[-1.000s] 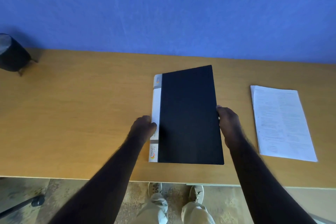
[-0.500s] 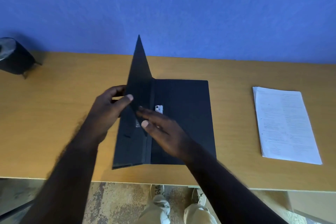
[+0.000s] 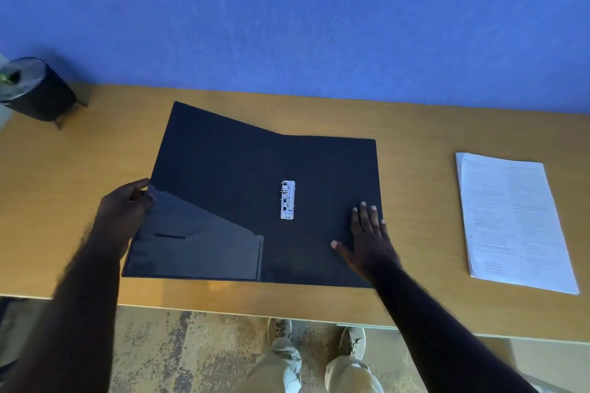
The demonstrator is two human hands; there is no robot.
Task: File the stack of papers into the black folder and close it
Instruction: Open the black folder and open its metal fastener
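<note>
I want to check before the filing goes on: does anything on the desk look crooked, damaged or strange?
Nothing stands out. The folder lies open on the desk, left hand at its cover edge, right hand flat on the inside. The metal clip looks intact, and the papers sit in a neat stack.

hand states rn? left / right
Left hand: closed on the outer edge of the black folder's open front cover.
Right hand: open, flat, palm down on the folder's right panel, holding nothing.

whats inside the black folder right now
The open black folder holds only a metal clip and an empty-looking corner pocket; no papers. The right hand covers part.
</note>
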